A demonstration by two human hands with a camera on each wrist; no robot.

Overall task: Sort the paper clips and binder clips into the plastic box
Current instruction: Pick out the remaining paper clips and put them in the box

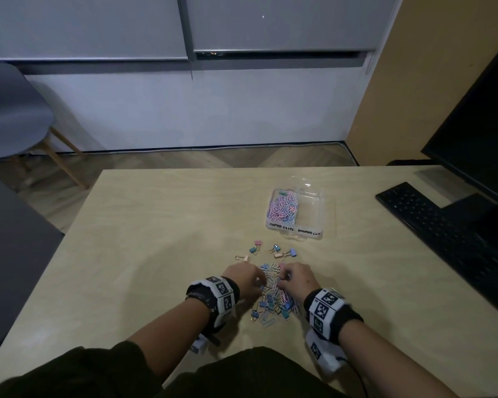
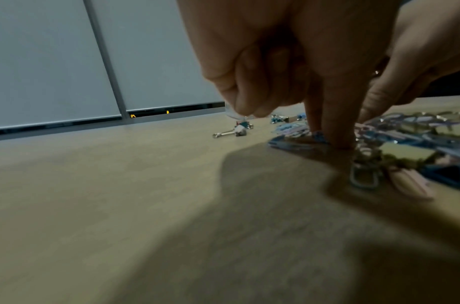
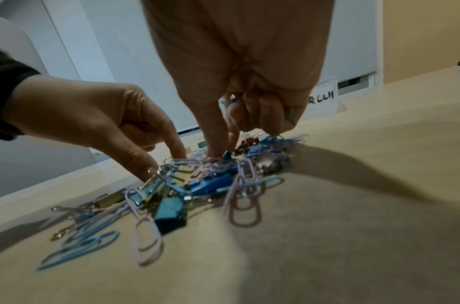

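Picking through the mixed pile of pastel paper clips and binder clips (image 1: 273, 294) on the pale wooden desk (image 1: 156, 225), left hand (image 1: 243, 278) pins a clip with one straight finger, others curled; right hand (image 1: 296, 278) pinches clips, likely gathering a batch for the clear plastic box (image 1: 314, 208) beyond, its left compartment already holding paper clips.

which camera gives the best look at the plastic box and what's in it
The head view: the whole plastic box shows, lid open, paper clips filling its left compartment, the right one looking empty. The right wrist view catches only a labelled corner behind the right hand. The left wrist view doesn't clearly show it.
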